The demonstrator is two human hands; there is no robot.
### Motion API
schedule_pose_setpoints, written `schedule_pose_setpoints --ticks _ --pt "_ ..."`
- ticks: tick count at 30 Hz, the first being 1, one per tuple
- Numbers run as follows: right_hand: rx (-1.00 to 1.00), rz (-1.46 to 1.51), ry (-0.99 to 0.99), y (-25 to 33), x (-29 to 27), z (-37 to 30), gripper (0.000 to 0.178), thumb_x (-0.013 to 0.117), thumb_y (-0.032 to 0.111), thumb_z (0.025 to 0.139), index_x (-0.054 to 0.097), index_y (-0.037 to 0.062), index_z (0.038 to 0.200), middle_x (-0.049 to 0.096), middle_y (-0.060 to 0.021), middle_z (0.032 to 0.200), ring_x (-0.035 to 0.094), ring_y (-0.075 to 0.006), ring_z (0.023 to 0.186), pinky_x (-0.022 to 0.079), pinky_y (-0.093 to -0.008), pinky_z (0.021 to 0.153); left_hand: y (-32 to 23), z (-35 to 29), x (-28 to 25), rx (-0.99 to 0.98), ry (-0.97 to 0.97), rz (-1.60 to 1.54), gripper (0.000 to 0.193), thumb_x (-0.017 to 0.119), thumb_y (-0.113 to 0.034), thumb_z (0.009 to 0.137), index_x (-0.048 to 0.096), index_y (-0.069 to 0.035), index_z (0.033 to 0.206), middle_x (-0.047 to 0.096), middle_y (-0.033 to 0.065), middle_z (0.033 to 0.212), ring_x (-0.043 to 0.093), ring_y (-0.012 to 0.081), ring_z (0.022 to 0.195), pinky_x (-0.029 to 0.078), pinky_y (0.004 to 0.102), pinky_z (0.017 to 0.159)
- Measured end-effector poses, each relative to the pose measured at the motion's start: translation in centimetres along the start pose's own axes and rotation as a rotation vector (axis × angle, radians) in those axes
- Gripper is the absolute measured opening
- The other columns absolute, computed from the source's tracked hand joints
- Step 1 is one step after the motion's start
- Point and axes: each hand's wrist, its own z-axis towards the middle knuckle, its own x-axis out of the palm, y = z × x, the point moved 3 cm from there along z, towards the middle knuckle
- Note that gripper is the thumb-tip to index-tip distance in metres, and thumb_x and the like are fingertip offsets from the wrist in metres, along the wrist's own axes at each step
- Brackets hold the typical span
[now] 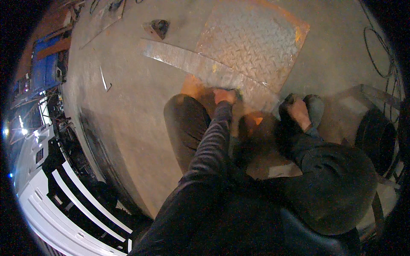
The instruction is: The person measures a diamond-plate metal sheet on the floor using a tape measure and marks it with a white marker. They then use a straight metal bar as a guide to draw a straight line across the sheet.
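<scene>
A long flat grey metal strip (183,57) lies slantwise across the near part of a rusty tread plate (252,38) on the floor. My left hand (224,96) is closed at the strip's near edge, between my knees. Dark shapes lie beside its fingers, and what it grips cannot be made out. Over by my right knee (315,109), my right hand (298,111) is curled into a closed shape. Its fingers are in shadow, and I cannot make out what they hold. A small orange bright patch (259,120) shows between the two hands.
A dark angular metal piece (159,28) sits beyond the strip. A thin bent metal piece (105,81) lies to the left. Black cable (376,55) loops at the far right, above a dark tyre-like round object (376,138). White panels (51,213) stand at the lower left.
</scene>
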Motion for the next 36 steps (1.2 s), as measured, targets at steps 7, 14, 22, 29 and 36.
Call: schedule_pose_setpoints --ticks 7,14,22,29,36 --pt "0.016 0.058 -0.014 0.6 -0.5 -0.2 0.029 0.067 0.020 0.082 0.065 0.0042 0.106 0.068 -0.0239 0.106 0.063 -0.0427 0.105 0.051 -0.0450 0.089 -2.7 -3.9 -2.4 0.005 -0.071 0.099 0.081 0.080 -0.045 0.069 0.051 0.010 0.120 0.064 0.0262 0.114 0.063 0.0397 0.108 0.051 0.0430 0.093" --pt "-0.015 0.047 -0.016 0.3 -0.9 -0.7 0.036 0.066 0.020 0.083 0.056 0.0030 0.114 0.067 -0.0277 0.104 0.063 -0.0481 0.098 0.051 -0.0529 0.083 -4.9 -5.9 -3.2 0.022 -0.102 0.038 0.072 0.080 -0.041 0.070 0.055 0.007 0.118 0.065 0.0259 0.113 0.063 0.0404 0.107 0.051 0.0441 0.093" --pt "-0.090 -0.112 -0.026 2.0 -1.2 -1.2 0.041 0.066 0.023 0.085 0.053 0.0065 0.120 0.068 -0.0263 0.101 0.065 -0.0475 0.093 0.052 -0.0559 0.080 -3.7 -5.1 -2.8 -0.095 -0.101 -0.105 0.081 0.081 -0.030 0.069 0.034 0.006 0.125 0.063 0.0289 0.113 0.062 0.0435 0.108 0.050 0.0451 0.095" --pt "-0.175 -0.238 0.001 4.4 -2.0 -2.4 0.043 0.065 0.024 0.086 0.052 0.0077 0.124 0.064 -0.0278 0.109 0.066 -0.0459 0.088 0.054 -0.0541 0.075 -1.6 -2.6 -0.5 -0.107 -0.066 -0.159 0.079 0.079 -0.025 0.072 0.030 0.005 0.127 0.063 0.0292 0.113 0.063 0.0431 0.108 0.050 0.0447 0.096" --pt "-0.356 -0.511 -0.099 1.4 0.3 -2.2 0.047 0.056 0.012 0.087 0.047 0.0065 0.133 0.050 -0.0312 0.133 0.069 -0.0412 0.077 0.058 -0.0475 0.062 -8.4 -3.8 -7.9 0.237 0.117 0.329 0.066 0.073 -0.034 0.074 0.054 0.005 0.124 0.065 0.0247 0.118 0.064 0.0402 0.108 0.051 0.0447 0.094"
